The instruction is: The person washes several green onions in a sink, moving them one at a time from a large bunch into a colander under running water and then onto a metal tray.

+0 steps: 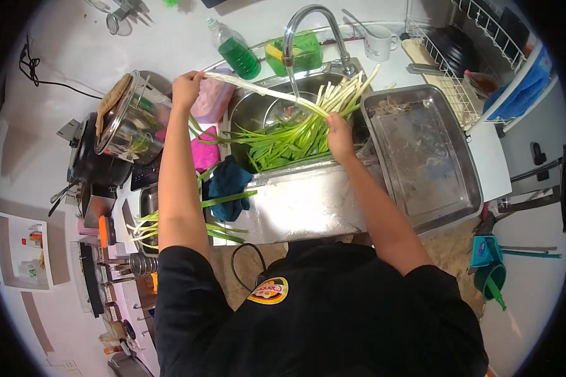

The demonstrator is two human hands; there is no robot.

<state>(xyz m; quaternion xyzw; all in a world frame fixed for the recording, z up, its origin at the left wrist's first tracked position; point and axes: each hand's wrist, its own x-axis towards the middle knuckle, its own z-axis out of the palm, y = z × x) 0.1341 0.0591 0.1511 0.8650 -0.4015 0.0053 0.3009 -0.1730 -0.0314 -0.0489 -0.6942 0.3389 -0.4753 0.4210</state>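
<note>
A long spring onion (264, 89) is stretched taut across the sink between my two hands. Its pale end is pinched in my left hand (187, 92), at the sink's upper left. Farther down the stalk, my right hand (340, 137) grips the greener part. Below it, a pile of spring onions (292, 146) fills much of the steel sink (239, 115), with several white stems leaning towards the right rim. The curved faucet (288, 42) stands behind the stalk, and water seems to run from its spout.
On the right lies a steel tray (424, 174) with root scraps (391, 106) in one corner. More spring onions (146, 228) rest in a container at the left, near a dark blue cloth (227, 191). Dish soap (239, 57) and a mug (380, 45) stand behind the sink.
</note>
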